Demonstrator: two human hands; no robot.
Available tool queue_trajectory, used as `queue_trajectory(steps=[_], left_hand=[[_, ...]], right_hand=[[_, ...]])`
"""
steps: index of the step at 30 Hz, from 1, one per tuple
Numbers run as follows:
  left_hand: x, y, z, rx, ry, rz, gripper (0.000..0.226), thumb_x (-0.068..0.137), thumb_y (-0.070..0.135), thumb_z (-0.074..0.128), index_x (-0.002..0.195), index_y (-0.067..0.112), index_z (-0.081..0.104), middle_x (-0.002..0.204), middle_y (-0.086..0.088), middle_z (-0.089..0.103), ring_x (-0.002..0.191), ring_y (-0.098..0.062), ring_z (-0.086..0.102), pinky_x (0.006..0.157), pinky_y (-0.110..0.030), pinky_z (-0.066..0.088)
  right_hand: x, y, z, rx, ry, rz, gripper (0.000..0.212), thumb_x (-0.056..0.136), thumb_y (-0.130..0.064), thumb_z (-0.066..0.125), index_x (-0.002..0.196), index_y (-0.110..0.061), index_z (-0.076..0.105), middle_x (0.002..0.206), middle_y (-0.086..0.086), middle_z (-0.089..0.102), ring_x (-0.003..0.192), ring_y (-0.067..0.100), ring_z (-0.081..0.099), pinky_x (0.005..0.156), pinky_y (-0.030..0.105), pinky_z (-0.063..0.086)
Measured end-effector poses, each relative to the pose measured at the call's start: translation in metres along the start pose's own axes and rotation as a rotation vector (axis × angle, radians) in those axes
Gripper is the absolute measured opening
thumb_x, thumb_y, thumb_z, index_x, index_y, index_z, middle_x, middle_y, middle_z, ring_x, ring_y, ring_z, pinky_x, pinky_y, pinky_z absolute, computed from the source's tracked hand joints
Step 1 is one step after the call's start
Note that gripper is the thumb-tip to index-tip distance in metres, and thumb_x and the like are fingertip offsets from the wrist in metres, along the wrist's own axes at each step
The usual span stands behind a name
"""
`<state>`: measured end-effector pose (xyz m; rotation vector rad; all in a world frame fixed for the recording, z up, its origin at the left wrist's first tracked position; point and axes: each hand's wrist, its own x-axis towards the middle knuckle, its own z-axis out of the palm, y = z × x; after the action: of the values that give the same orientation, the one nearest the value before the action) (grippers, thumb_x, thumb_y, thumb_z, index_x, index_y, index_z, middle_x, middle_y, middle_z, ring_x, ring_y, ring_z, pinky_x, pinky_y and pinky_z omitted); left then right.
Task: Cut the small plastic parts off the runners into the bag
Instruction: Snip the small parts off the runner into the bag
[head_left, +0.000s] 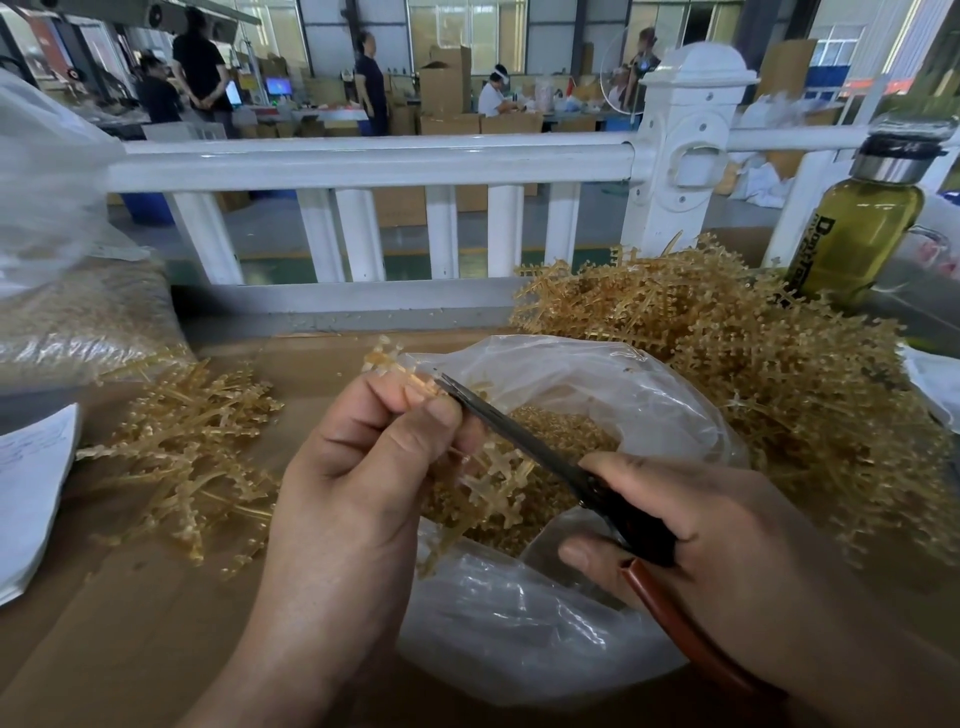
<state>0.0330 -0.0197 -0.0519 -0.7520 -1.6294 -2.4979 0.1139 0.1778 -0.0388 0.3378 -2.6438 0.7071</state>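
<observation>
Hands work over the open bag (649, 395): left (363, 467) pinches a runner (493, 478), right (701, 561) grips scissors (524, 431).

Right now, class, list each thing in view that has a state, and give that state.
bag: open, part-filled with cut parts.
runner: held over the bag, parts still attached.
scissors: gripped, tip at the runner.
bottle: standing, capped.
left hand: pinches the runner.
right hand: grips the scissors.
</observation>
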Motion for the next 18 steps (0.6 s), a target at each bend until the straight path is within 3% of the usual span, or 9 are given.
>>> queue_trajectory(steps=[7, 13, 18], left_hand=[[-0.0009, -0.0015, -0.0010, 0.074, 0.029, 0.009, 0.013, 0.086, 0.036, 0.068, 0.082, 0.024, 0.066, 0.081, -0.007, 0.069, 0.078, -0.021, 0.065, 0.073, -0.036, 0.057], [0.0019, 0.0023, -0.0030, 0.055, 0.024, -0.022, 0.012, 0.078, 0.034, 0.075, 0.074, 0.024, 0.068, 0.081, -0.010, 0.065, 0.080, -0.026, 0.061, 0.075, -0.048, 0.050], [0.0042, 0.0035, -0.0065, 0.050, 0.020, -0.031, 0.014, 0.075, 0.032, 0.078, 0.074, 0.021, 0.068, 0.079, -0.007, 0.065, 0.077, -0.019, 0.064, 0.070, -0.026, 0.055]], right_hand=[[-0.0011, 0.0035, 0.0023, -0.012, -0.002, 0.015, 0.042, 0.084, -0.070, 0.054, 0.108, -0.037, 0.061, 0.072, -0.016, 0.059, 0.064, 0.004, 0.059, 0.050, 0.024, 0.047], [-0.0007, 0.0062, -0.0006, -0.003, 0.015, -0.005, 0.043, 0.085, -0.069, 0.055, 0.111, -0.034, 0.061, 0.075, -0.016, 0.062, 0.066, 0.001, 0.061, 0.051, 0.026, 0.048], [-0.0010, 0.0075, -0.0010, -0.021, 0.000, -0.013, 0.041, 0.085, -0.069, 0.054, 0.106, -0.034, 0.062, 0.072, -0.016, 0.057, 0.064, 0.003, 0.059, 0.050, 0.023, 0.045]])
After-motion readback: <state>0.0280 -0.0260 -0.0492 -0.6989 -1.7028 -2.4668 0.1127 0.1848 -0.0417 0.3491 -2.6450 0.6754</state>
